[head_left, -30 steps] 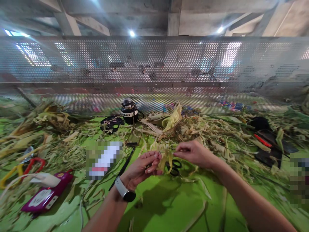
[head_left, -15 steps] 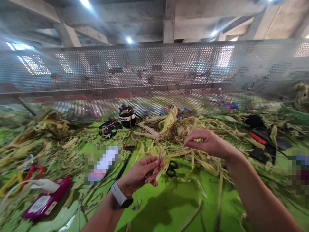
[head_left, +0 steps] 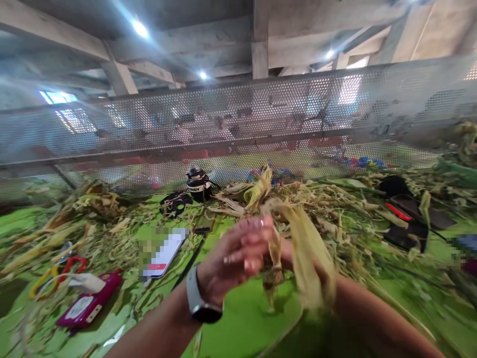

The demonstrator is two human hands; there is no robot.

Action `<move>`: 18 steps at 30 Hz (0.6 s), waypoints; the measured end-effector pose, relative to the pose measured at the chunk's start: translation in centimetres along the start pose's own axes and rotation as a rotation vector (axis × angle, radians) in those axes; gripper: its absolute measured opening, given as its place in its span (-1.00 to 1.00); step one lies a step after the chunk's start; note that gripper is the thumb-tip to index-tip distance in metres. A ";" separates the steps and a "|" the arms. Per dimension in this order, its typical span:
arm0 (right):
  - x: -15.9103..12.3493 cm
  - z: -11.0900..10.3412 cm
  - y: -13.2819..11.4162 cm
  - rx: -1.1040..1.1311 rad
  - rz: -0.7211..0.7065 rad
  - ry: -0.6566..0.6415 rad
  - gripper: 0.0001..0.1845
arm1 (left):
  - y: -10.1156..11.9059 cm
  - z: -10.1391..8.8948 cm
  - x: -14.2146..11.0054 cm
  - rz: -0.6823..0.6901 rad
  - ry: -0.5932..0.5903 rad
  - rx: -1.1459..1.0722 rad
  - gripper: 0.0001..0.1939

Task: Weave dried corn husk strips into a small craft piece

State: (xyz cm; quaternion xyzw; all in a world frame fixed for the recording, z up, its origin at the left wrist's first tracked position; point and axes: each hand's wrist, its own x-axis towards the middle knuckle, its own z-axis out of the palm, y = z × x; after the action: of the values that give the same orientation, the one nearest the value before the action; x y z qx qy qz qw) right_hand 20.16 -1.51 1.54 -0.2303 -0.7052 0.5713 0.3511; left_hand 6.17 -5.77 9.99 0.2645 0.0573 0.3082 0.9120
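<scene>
My left hand (head_left: pixel 242 248), with a watch on its wrist, is raised over the green table with curled, blurred fingers closed at the upper end of a pale corn husk (head_left: pixel 309 253). That husk hangs down to the right, across my right forearm. Behind the husk and the left fingers, my right hand (head_left: pixel 285 252) shows only in part; its fingers are hidden. A narrow, browner husk strip (head_left: pixel 274 283) dangles between the two hands.
Dry husks (head_left: pixel 335 199) lie heaped along the back and right. A black bottle (head_left: pixel 198 184) stands near the perforated metal screen (head_left: pixel 238 134). To the left are a phone (head_left: pixel 164 256), a magenta power bank (head_left: pixel 89 301) and red-and-yellow handles (head_left: pixel 70 271).
My right hand has moved left and down behind my left hand, which has risen. A long husk now hangs at the hands. The black scissors are hidden now. The view has tilted slightly.
</scene>
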 end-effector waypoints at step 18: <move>-0.5 -0.1 -0.7 0.533 0.099 -0.104 -0.59 | 6.6 -6.6 -1.8 0.245 0.687 1.146 -0.81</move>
State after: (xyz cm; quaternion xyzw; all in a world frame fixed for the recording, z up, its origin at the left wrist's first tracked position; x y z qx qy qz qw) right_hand 20.57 -1.97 2.09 -0.1345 -0.5350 0.7642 0.3342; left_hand -0.56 0.55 7.73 0.5976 0.4677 0.3968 0.5164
